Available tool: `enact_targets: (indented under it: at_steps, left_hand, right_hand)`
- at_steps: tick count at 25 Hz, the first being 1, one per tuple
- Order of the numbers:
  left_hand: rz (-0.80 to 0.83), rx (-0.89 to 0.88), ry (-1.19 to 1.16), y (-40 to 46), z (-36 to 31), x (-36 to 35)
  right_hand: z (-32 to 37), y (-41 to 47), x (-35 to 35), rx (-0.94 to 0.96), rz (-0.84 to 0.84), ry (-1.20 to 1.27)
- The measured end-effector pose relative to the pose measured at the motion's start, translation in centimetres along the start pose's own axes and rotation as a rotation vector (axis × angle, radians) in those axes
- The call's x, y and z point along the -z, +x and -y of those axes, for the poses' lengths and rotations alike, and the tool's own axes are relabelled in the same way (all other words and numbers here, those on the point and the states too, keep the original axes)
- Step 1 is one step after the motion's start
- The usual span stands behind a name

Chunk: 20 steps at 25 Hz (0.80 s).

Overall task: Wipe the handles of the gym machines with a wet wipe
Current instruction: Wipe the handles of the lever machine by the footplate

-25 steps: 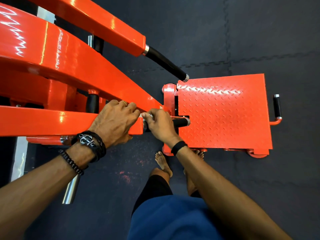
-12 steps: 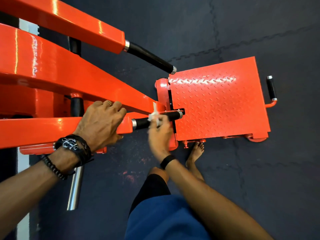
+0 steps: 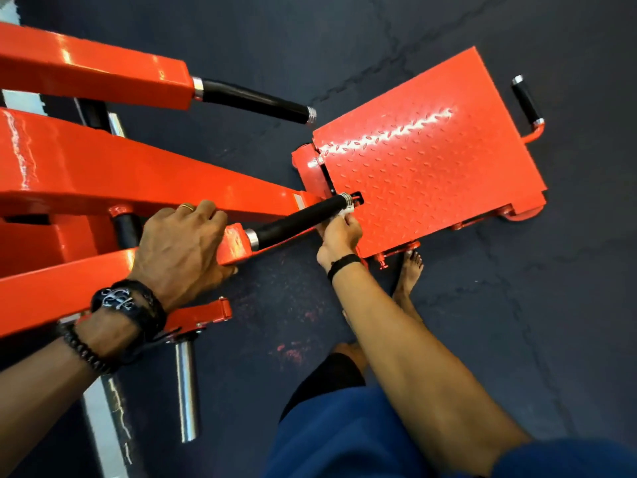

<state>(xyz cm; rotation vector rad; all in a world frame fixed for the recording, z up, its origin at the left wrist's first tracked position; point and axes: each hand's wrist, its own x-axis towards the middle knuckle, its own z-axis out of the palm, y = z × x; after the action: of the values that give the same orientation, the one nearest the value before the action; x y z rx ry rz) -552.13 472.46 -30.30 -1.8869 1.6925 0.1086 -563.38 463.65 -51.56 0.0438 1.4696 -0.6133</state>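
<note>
A black rubber handle (image 3: 296,219) with chrome ends sticks out of the near orange machine arm (image 3: 69,284). My right hand (image 3: 339,238) pinches a small white wet wipe (image 3: 344,211) against the handle's far chrome tip. My left hand (image 3: 181,248) grips the end of the orange arm just behind the handle, fingers curled over its top edge. A second black handle (image 3: 255,101) projects from the far orange arm. A third short black handle (image 3: 525,100) stands at the far side of the footplate.
An orange checker-plate footplate (image 3: 431,160) lies on the dark rubber floor. A chrome peg (image 3: 186,388) points toward me below the near arm. My bare feet (image 3: 408,274) stand by the plate's near edge.
My right hand slid the wipe along the near handle from its base out to its tip. My left hand kept its grip on the orange arm. The view shifted.
</note>
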Motion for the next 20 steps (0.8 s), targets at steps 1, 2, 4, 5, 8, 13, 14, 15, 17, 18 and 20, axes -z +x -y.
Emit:
enact_targets:
  at_steps: [1,2,4,5,8,13,14,15,17,18,20]
  left_hand:
    - [-0.004,-0.002,-0.002,0.0,0.0,-0.1]
    - [-0.012,-0.009,0.003,0.1,0.1,-0.1]
    - [-0.021,-0.014,0.011,0.1,0.1,0.0]
    - [-0.028,-0.015,0.010,0.1,0.1,0.1]
    - [-0.041,-0.014,0.009,0.0,0.0,0.1]
    - [-0.022,-0.005,0.019,0.1,-0.1,0.1]
    - [-0.020,-0.005,0.019,0.1,-0.1,0.1]
    - [-0.020,-0.005,0.019,0.2,0.0,0.1]
    - [-0.020,-0.008,0.018,0.2,0.0,0.0]
    - [-0.021,-0.011,0.019,0.2,0.0,0.0]
    - [-0.015,-0.015,0.012,0.2,0.0,0.0]
  right_hand:
    - [-0.6,-0.9,-0.2,-0.021,0.055,-0.027]
    - [-1.5,-2.9,-0.3,-0.057,0.152,-0.045]
    - [-3.6,-7.1,-0.1,-0.164,0.441,-0.053]
    - [-4.2,-8.6,0.1,-0.214,0.563,-0.032]
    - [-3.8,-6.8,0.0,-0.265,0.546,0.098]
    - [-1.2,1.0,0.1,-0.228,0.239,0.254]
    - [-1.0,1.2,0.0,-0.233,0.238,0.271]
    - [-0.8,0.9,-0.1,-0.238,0.260,0.263]
    - [-1.4,-1.9,0.0,-0.252,0.357,0.200]
    - [-2.3,-4.1,0.2,-0.275,0.453,0.160]
    - [-4.2,-8.0,0.8,-0.344,0.641,0.108]
